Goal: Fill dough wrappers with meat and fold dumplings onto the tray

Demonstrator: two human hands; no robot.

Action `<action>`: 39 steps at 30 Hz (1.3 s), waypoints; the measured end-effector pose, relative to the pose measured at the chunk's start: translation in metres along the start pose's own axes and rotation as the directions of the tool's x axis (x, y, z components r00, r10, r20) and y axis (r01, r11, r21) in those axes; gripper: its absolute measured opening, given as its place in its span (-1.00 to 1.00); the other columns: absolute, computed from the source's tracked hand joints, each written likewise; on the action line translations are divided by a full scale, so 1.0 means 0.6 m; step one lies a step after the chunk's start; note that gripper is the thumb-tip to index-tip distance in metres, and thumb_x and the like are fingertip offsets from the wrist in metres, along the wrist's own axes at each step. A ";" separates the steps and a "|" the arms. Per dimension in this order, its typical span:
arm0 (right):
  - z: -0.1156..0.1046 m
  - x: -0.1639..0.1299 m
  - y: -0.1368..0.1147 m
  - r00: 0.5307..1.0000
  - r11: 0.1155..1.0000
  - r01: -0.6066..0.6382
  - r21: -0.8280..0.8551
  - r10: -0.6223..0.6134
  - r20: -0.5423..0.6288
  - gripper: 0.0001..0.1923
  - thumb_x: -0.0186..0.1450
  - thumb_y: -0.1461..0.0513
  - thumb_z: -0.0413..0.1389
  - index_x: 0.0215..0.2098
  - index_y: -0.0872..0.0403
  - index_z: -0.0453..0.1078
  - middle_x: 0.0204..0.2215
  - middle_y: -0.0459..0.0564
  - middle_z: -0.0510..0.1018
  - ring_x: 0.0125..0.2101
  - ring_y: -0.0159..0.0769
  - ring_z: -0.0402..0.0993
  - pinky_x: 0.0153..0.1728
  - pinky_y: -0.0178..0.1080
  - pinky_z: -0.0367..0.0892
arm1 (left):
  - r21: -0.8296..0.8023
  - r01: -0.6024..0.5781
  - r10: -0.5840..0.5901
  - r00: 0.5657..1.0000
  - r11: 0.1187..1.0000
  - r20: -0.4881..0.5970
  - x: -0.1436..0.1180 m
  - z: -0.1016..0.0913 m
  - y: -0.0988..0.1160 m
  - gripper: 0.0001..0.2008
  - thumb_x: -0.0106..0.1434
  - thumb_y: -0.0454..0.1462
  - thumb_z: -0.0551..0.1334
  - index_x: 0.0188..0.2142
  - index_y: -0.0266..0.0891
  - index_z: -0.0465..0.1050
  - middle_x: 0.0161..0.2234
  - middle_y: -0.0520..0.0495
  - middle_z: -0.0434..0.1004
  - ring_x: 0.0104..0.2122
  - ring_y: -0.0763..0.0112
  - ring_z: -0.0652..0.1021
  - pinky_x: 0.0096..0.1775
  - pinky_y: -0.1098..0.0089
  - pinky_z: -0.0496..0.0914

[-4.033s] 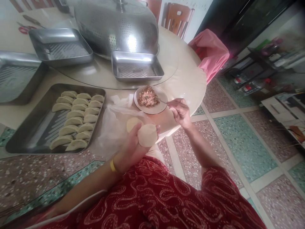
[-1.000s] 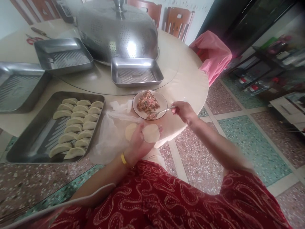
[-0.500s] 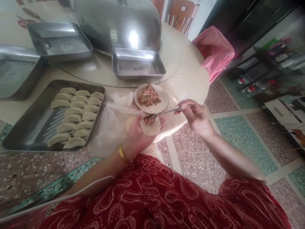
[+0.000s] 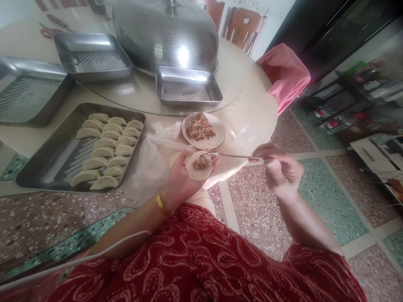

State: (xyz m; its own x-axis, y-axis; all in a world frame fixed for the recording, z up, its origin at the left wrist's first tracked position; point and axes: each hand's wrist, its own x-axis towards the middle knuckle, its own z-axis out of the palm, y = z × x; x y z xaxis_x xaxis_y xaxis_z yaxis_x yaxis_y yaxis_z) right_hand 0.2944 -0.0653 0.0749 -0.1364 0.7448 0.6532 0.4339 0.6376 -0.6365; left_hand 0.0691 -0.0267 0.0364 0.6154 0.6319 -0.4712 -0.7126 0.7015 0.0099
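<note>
Filling (image 4: 201, 162) sits mid-wrapper (image 4: 198, 166) in my cupped left hand (image 4: 181, 178); right hand (image 4: 278, 170) pinches the spoon (image 4: 231, 156). I'd scrape gently, keeping edges clean.

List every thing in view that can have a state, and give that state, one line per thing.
Wrapper: open, flat, filling on it.
Left hand: grip under the wrapper.
Right hand: grip shut on the spoon.
Plate: part filled with mince.
Near tray: rows of folded dumplings.
Small tray: nothing in it.
</note>
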 end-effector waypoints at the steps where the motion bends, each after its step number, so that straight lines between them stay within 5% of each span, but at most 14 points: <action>1: -0.009 0.001 0.000 0.999 0.999 0.035 -0.009 -0.035 0.003 -0.81 0.41 0.14 0.10 -0.07 -0.26 0.51 -0.37 -0.13 0.63 -0.30 -0.20 0.54 -0.31 -0.07 0.47 | 0.009 0.006 -0.006 1.000 1.000 0.000 -0.001 -0.001 0.001 -0.37 0.42 -0.02 -0.01 0.29 -0.45 0.18 0.06 -0.41 0.51 0.09 0.05 0.53 0.00 0.22 0.48; 7: -0.048 0.007 -0.003 0.983 0.986 0.156 -0.058 -0.149 0.110 -0.77 0.39 0.14 0.12 -0.04 -0.27 0.53 -0.37 -0.10 0.66 -0.30 -0.14 0.56 -0.32 -0.04 0.47 | 0.072 0.043 -0.046 0.998 0.996 0.037 -0.007 -0.003 0.005 -0.46 0.39 -0.06 0.03 0.21 -0.38 0.30 0.01 -0.34 0.56 0.07 0.04 0.54 -0.04 0.20 0.49; 13: -0.034 0.012 -0.004 0.969 0.988 0.150 -0.045 -0.138 0.206 -0.75 0.41 0.15 0.09 0.00 -0.26 0.50 -0.34 -0.11 0.66 -0.29 -0.17 0.55 -0.31 -0.05 0.48 | 0.085 0.066 -0.071 0.996 0.994 0.052 -0.007 -0.004 0.001 -0.46 0.38 -0.02 0.04 0.10 -0.42 0.39 -0.06 -0.37 0.57 0.01 0.02 0.56 -0.06 0.19 0.50; 19: -0.019 0.009 0.005 0.975 0.994 0.110 -0.022 -0.103 0.196 -0.77 0.41 0.16 0.09 -0.03 -0.25 0.51 -0.36 -0.11 0.63 -0.29 -0.19 0.53 -0.30 -0.07 0.47 | 0.080 0.026 -0.028 0.999 0.996 0.031 -0.009 -0.001 0.000 -0.48 0.39 -0.05 0.04 0.10 -0.45 0.37 -0.11 -0.36 0.59 0.04 0.02 0.55 0.04 0.14 0.46; 27: -0.021 -0.007 -0.018 0.996 0.994 0.084 -0.065 -0.083 0.022 -0.76 0.41 0.15 0.09 -0.02 -0.26 0.51 -0.40 -0.10 0.63 -0.30 -0.18 0.54 -0.37 -0.09 0.47 | 0.034 -0.002 0.003 1.000 0.999 -0.027 -0.007 -0.001 -0.002 -0.49 0.37 -0.08 0.09 0.13 -0.43 0.36 -0.02 -0.34 0.56 0.08 0.02 0.53 0.05 0.18 0.47; 39: 0.004 -0.010 -0.017 0.997 0.998 0.050 0.049 -0.052 0.055 -0.75 0.41 0.23 0.09 -0.01 -0.19 0.50 -0.41 -0.13 0.63 -0.32 -0.24 0.56 -0.38 -0.14 0.50 | 0.062 -0.042 0.042 0.999 0.997 0.010 -0.013 0.003 -0.003 -0.53 0.40 -0.08 0.03 0.02 -0.47 0.42 -0.15 -0.34 0.59 -0.03 0.08 0.58 0.04 0.21 0.46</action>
State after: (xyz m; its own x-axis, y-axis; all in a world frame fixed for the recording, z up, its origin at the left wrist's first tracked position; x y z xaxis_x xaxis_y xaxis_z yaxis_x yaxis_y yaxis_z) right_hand 0.2886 -0.0756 0.0765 -0.2075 0.7201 0.6621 0.3821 0.6827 -0.6228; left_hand 0.0666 -0.0322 0.0418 0.5886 0.6636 -0.4617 -0.7157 0.6933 0.0842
